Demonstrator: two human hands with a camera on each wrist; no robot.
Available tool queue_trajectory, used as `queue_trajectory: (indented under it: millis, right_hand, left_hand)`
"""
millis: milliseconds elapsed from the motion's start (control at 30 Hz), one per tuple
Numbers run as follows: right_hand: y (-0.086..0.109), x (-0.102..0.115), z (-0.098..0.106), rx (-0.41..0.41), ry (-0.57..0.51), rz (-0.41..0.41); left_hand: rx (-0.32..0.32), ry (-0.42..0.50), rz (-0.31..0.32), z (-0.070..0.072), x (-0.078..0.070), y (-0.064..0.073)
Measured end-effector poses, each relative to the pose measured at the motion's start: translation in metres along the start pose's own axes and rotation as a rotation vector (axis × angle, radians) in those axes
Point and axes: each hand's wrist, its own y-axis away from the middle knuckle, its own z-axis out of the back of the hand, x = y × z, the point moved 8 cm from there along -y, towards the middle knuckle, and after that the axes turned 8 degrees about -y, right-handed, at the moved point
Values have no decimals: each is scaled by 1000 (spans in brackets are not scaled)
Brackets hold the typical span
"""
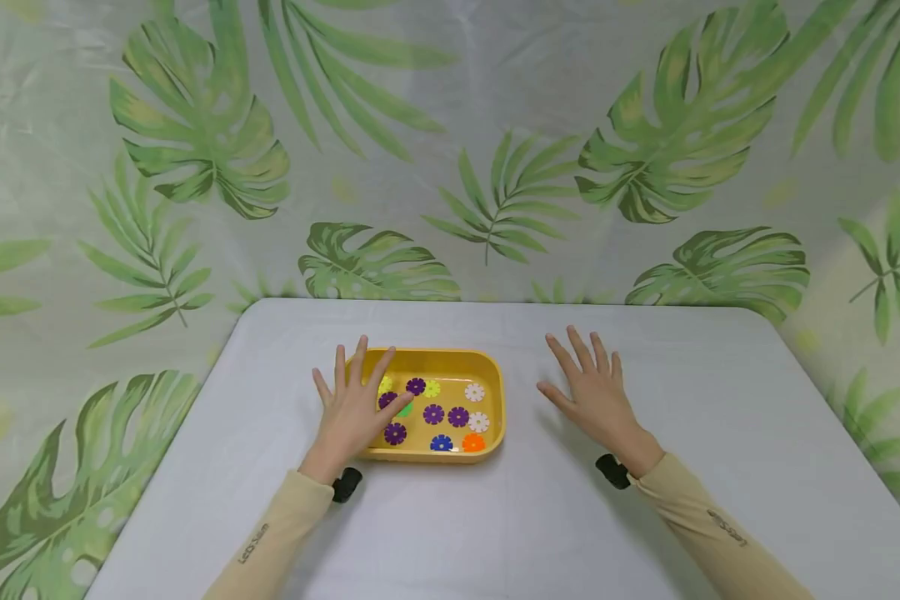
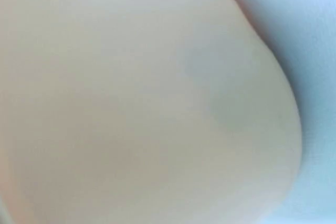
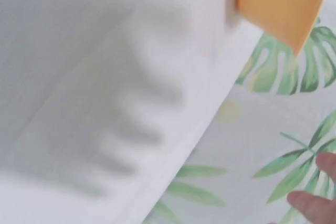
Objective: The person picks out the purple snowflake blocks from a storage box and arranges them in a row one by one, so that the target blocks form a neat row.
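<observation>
A yellow tray [image 1: 493, 375] stands on the table, holding several flat notched flower-shaped discs. Among them are a purple disc [image 1: 433, 414], a blue disc [image 1: 442, 443], an orange disc [image 1: 473, 442] and a white disc [image 1: 475, 392]. Over the tray's left end spreads my left hand [image 1: 352, 417], fingers straight and apart, hiding part of the rim; it holds nothing. To the right of the tray my right hand [image 1: 594, 402] hovers with spread fingers, above its own shadow on the cloth. The left wrist view shows mostly blurred skin. Two fingertips [image 3: 312, 205] appear in the right wrist view.
White cloth covers the table [image 1: 450, 533], whose far edge meets a leaf-printed curtain [image 1: 495, 192]. In the right wrist view the tray's outer wall [image 3: 278, 3] shows at the upper right.
</observation>
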Motion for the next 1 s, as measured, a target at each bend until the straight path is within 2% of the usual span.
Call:
queue_trajectory:
  millis: [100,167,267,367,433,533,600,667,833,1000]
  right_hand:
    - [-8,18,-6,20,-147,60]
    - [-14,32,-11,49,-283,80]
    - [-23,52,-23,110,-512,58]
    - [-29,70,-42,201,-722,-4]
    - [-33,80,-57,287,-863,-63]
    - [-35,95,-78,423,-987,-160]
    - [-37,102,-90,486,-1031,-222]
    - [-39,105,-100,522,-1033,-276]
    - [-39,106,-123,557,-1057,-382]
    - [-38,107,-134,548,-1045,-422]
  left_hand:
    - [-27,154,-7,8,8,1]
    - [-48,307,6,13,17,2]
    - [-55,576,72,13,39,4]
    - [-14,837,165,3,59,7]
    - [43,995,218,-7,68,11]
    - [127,1150,261,-24,74,16]
    - [162,1218,281,-32,75,19]
    - [168,1253,290,-39,77,20]
    - [141,1256,284,-43,79,20]
    - [121,1246,283,-45,81,22]
